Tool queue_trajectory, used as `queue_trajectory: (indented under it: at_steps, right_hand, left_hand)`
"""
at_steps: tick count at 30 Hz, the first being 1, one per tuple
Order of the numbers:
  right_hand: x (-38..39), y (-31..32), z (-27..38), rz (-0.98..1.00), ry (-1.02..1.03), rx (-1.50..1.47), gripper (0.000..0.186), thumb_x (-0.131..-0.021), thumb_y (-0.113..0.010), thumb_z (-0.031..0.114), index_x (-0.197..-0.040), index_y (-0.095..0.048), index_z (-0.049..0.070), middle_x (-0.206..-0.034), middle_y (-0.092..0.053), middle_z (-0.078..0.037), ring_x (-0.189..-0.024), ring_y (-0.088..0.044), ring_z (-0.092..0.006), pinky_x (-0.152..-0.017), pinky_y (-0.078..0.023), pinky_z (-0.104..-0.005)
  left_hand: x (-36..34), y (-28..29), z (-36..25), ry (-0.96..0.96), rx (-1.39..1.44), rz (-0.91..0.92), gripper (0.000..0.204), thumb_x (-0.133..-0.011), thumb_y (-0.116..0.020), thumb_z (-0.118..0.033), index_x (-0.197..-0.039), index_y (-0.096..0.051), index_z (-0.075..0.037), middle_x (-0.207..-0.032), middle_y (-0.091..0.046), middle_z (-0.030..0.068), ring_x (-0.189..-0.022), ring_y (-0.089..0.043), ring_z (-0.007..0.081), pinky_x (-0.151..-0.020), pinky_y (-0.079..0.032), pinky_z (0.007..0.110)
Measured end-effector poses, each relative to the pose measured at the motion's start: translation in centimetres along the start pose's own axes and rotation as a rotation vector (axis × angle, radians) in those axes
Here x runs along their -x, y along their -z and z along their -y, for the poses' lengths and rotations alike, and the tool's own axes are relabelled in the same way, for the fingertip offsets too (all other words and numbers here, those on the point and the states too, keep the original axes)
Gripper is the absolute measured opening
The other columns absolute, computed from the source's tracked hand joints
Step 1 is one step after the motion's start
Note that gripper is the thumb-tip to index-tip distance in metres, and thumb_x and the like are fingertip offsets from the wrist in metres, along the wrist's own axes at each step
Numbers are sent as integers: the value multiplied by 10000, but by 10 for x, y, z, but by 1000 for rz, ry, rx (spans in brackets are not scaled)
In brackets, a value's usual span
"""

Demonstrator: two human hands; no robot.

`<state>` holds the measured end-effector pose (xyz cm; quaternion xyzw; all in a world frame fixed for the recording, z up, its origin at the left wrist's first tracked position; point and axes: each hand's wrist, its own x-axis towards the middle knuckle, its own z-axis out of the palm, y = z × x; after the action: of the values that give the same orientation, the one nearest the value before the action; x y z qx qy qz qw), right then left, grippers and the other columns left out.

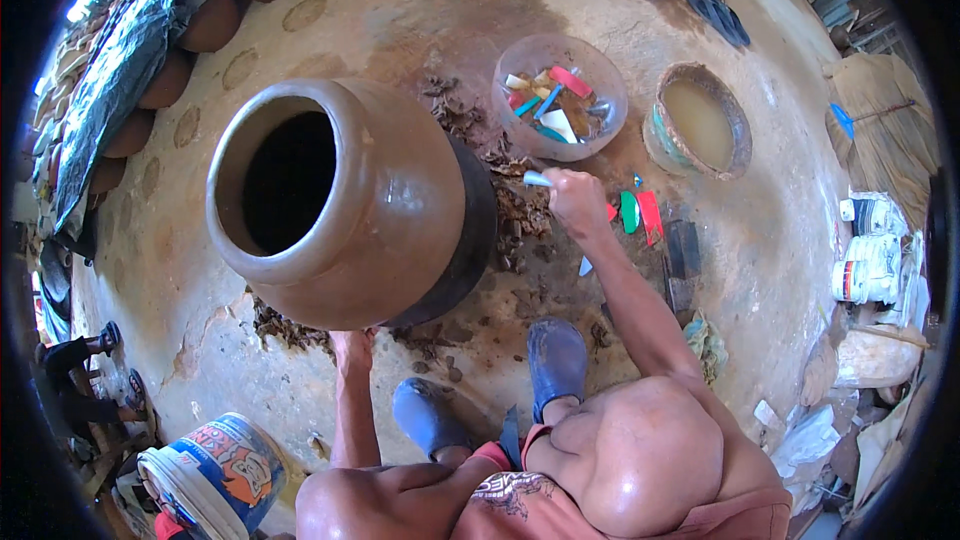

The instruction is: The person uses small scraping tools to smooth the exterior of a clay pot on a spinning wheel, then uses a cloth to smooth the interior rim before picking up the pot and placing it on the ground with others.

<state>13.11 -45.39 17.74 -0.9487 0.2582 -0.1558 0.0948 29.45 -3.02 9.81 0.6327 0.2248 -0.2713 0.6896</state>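
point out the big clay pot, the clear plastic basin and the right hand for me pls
Big clay pot (pixel 405 200), head view: on the side of its body.
Clear plastic basin (pixel 537 55), head view: on its far wall.
Right hand (pixel 580 204), head view: on the back of the hand.

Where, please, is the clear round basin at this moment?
In the head view, the clear round basin sits upper centre, slightly right, between the large clay pot and the bucket of cloudy liquid, just beyond the right hand.
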Motion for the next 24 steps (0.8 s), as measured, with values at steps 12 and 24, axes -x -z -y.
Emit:
queue_trajectory:
  at_steps: [12, 24]
  right_hand:
    - [-35, 136, 102, -390, -230, -921, 297, -979, -664, 6, -1266, -728, 43, -1140, -772, -99, -849, -749, -131, -649, -558, -244]
    - [-83, 153, 192, -292, 213, -1090, 282, -901, -644, -26, -1157, -755, 12, -1038, -761, -208, -906, -773, -301, -761, -613, -351]
  left_hand:
    - [-59, 65, -21, -218, -100, 221, 456, -985, -682, -334, -1345, -565, -79, -1271, -648, 89, -1111, -632, 210, -836, -570, 356]
    - [-75, 6, -64, -187, -25, 100, 466, -999, -665, -342, -1380, -534, -108, -1275, -648, 88, -1180, -601, 219, -841, -577, 387]
